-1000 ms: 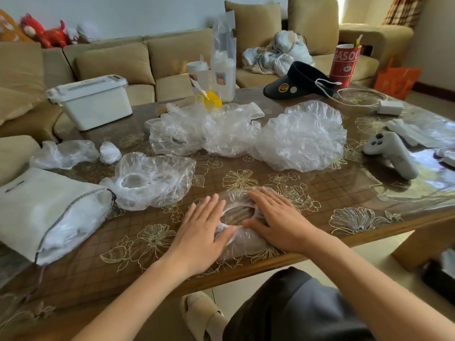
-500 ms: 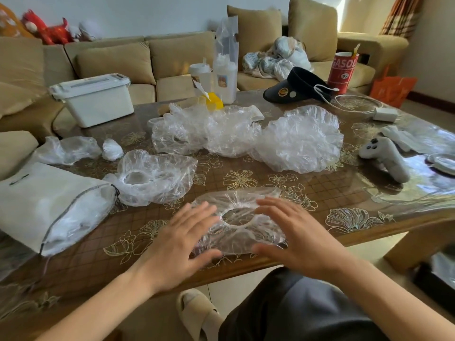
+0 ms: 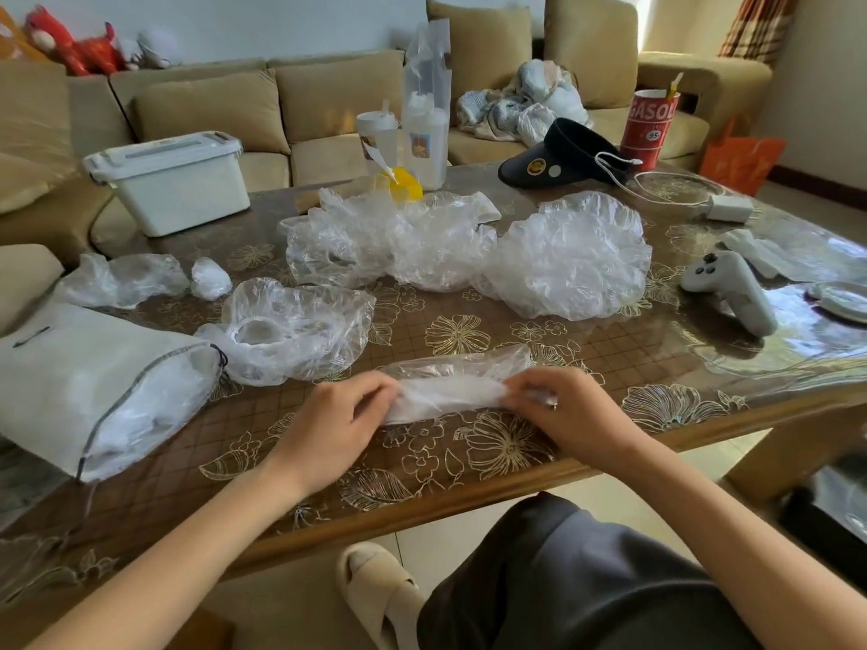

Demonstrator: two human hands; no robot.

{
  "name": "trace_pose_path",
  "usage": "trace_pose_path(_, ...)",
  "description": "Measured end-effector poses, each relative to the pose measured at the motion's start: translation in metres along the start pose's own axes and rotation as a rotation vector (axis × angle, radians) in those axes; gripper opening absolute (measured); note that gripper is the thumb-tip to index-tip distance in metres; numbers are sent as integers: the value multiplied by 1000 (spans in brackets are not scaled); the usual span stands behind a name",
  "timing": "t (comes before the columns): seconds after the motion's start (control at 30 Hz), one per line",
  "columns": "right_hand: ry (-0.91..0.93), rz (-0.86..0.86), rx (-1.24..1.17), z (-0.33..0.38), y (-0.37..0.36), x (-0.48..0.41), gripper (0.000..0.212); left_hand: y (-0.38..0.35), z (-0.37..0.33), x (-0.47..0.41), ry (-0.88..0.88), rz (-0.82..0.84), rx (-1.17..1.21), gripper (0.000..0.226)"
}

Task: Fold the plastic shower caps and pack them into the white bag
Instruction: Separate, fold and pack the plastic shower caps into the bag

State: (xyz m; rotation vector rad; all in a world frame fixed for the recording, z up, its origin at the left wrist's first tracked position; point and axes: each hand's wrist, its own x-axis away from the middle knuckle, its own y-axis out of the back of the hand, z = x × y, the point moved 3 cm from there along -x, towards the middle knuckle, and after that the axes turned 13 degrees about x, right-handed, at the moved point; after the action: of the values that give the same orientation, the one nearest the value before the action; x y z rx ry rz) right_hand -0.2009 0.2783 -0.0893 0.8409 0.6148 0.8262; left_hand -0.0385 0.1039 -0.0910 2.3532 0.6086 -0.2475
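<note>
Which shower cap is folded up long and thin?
The folded cap pinched at its ends by the left hand and right hand, nearest the table edge. The other caps behind it lie puffy and unfolded.

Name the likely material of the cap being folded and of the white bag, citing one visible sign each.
Folded cap: thin clear plastic film, glossy; crinkled and see-through. White bag: probably matte fabric, opaque and softly creased; its end panel looks translucent.
</note>
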Motion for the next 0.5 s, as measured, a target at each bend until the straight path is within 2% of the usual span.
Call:
trace_pose_path(0.03, -41, -16, -18, -1, 2, -6, 10, 0, 1, -6, 40, -52, 11, 15)
trace_pose_path(0.17, -253, 59, 65, -8, 3, -38, 32, -4, 13, -28, 269, -178, -49, 35)
trace_pose_path(0.3, -382, 93, 279, -13, -2, -63, 42, -11, 21, -40, 309, -205, -262, 30)
trace_pose_path(0.43, -368, -88, 470, -2, -10, -54, 33, -19, 15, -40, 253, -206, -568, 26)
trace_pose_path(0.5, -304, -198, 545, 4, -14, -46, 29, -20, 16, -39, 240, -214, -630, 30)
